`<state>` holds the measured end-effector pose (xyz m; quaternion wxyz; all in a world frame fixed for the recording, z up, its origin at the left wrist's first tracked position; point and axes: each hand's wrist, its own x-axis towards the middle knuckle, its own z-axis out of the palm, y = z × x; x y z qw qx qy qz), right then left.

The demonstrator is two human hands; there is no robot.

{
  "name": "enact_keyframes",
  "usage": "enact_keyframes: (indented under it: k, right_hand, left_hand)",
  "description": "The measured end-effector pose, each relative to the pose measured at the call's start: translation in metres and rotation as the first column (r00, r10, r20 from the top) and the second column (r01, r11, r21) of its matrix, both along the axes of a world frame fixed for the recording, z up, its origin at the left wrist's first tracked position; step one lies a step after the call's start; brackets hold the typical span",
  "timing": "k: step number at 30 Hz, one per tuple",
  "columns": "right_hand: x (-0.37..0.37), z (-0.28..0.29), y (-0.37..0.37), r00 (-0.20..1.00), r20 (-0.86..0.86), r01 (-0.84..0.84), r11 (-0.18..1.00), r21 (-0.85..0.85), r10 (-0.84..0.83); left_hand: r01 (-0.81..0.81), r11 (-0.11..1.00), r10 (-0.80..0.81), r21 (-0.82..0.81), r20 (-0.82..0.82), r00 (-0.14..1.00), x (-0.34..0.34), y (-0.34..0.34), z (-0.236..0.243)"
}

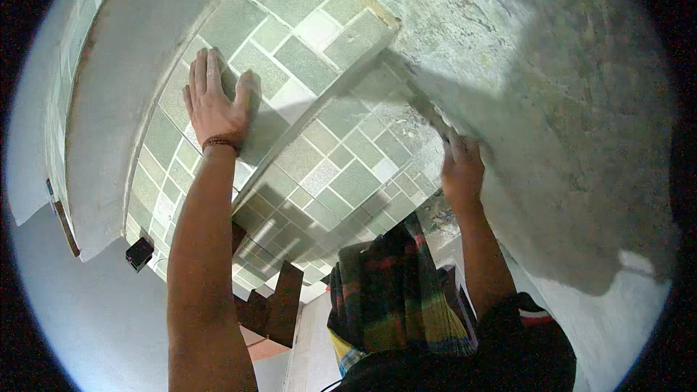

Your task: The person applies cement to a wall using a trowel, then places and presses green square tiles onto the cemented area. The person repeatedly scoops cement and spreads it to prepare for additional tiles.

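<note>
My left hand [216,98] lies flat on the upper green-and-white patterned tiles [298,65], fingers stretched and thumb apart. A beaded bracelet [220,143] circles that wrist. My right hand [462,170] is closed at the edge where the lower tiles [334,152] meet the rough grey wall [566,138]. Its fingers curl around something thin that I cannot make out. Wet-looking grey smears [410,127] cover the tile corner beside it.
A grey band [145,51] curves along the left of the tiles. Below are dark brown wooden pieces [279,312], a small black box [139,253] and a checked cloth [385,283] at my body. Whitish patches mark the wall at upper right.
</note>
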<state>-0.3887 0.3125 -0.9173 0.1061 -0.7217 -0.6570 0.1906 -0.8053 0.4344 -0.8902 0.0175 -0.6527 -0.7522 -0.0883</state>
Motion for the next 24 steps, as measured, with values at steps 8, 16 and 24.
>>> enact_keyframes:
  k: [8,16,24]
  right_hand:
    - [-0.041,-0.044,0.07,0.992,0.086,-0.11,0.981,0.159,0.098]
    - [-0.031,-0.034,0.049,0.987,0.024,-0.16,0.953,0.256,0.159]
    - [0.019,-0.038,-0.005,0.965,0.251,-0.063,0.995,-0.081,0.081]
  left_hand:
    - [0.0,1.0,0.0,0.006,-0.025,1.0,-0.002,0.007,-0.002]
    - [0.013,1.0,-0.013,0.017,-0.015,1.0,-0.002,0.006,-0.003]
    - [-0.002,1.0,0.003,0.02,-0.021,1.0,-0.002,0.008,-0.004]
